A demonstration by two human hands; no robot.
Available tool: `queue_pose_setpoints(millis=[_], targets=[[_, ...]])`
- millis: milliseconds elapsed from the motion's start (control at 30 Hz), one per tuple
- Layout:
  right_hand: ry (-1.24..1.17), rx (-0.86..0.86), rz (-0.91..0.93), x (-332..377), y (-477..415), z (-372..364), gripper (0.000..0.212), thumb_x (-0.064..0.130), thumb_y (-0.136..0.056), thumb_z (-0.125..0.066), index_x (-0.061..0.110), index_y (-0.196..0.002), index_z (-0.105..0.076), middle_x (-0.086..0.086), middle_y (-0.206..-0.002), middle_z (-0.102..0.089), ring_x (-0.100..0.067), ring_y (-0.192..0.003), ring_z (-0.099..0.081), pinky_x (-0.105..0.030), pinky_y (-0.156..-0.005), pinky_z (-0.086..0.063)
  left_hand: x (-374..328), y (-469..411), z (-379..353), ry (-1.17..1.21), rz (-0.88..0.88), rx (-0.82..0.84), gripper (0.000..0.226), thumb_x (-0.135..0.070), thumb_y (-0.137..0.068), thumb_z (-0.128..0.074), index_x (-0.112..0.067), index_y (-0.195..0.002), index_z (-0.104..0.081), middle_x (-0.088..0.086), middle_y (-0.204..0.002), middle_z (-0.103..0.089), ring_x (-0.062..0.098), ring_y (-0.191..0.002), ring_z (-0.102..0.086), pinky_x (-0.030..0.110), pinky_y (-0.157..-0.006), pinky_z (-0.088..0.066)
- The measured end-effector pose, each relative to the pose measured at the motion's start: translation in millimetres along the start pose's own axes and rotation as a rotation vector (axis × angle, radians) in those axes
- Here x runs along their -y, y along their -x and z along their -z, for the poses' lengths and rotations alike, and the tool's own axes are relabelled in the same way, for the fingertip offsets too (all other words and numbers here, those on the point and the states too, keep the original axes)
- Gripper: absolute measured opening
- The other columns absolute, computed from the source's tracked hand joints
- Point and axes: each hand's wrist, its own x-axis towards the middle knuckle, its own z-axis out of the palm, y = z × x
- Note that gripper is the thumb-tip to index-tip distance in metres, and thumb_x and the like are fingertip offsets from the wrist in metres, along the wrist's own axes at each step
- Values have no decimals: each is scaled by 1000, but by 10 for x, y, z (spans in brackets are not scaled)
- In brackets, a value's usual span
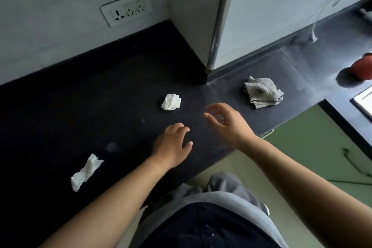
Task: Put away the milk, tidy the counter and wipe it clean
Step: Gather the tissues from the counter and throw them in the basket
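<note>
On the dark tabletop lay two crumpled white tissues, one just beyond the hands and one near the front edge at left, with a grey cloth well apart to the right; no milk was in view. Each looked light, soft and crushable, best pinched across the bunched middle, the cloth gathered by its folds. The left hand hovered palm-down, grip loose and empty, the right hand wide and empty, with bare surface all around but a drop-off at the front edge and a wall corner behind.

tissue wads: 2 | grey cloth: 1 | wall socket: 1
</note>
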Motion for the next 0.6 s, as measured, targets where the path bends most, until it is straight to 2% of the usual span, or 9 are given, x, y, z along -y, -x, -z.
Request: queue_pose_setpoints(millis=[100,200,433,533,600], targets=[[34,65,22,-14,-213,-2,37,42,-90,-52,18,-117,-57,3,-114,-58,-11,-100,-57,-26,-85,-45,40,-76,-82,-84,52,32,56,-41,-89,-47,-20,-139,-35,1,-152,-26,20,-139,-23,37,-107,-31],[72,142,69,8,-481,-33,38,41,-90,-53,17,-118,-57,2,-117,-58,-14,-101,-57,-24,-83,-43,84,-84,-182,-117,110,50,61,-44,-90,-44,-21,-144,-26,3,-156,-16,21,-142,-15,37,-110,-27],[154,343,246,100,-1168,-311,36,32,-89,-58,14,-120,-57,-2,-119,-57,-16,-104,-55,-20,-81,-37,-64,-91,-347,-99,231,-45,63,-46,-90,-46,-22,-144,-27,4,-156,-19,24,-142,-19,42,-109,-29],[207,437,342,85,-1437,-483,41,32,-87,-58,18,-126,-53,-3,-128,-52,-22,-114,-50,-30,-91,-43,-140,-104,-413,-79,293,-85,62,-45,-90,-47,-22,-144,-29,5,-155,-21,25,-142,-21,43,-109,-29],[241,521,403,71,-1546,-592,49,35,-85,-61,21,-131,-48,-2,-136,-45,-25,-124,-42,-34,-99,-38,-182,-100,-467,-72,328,-105,62,-44,-89,-49,-22,-144,-30,6,-155,-22,27,-142,-22,45,-108,-30]])
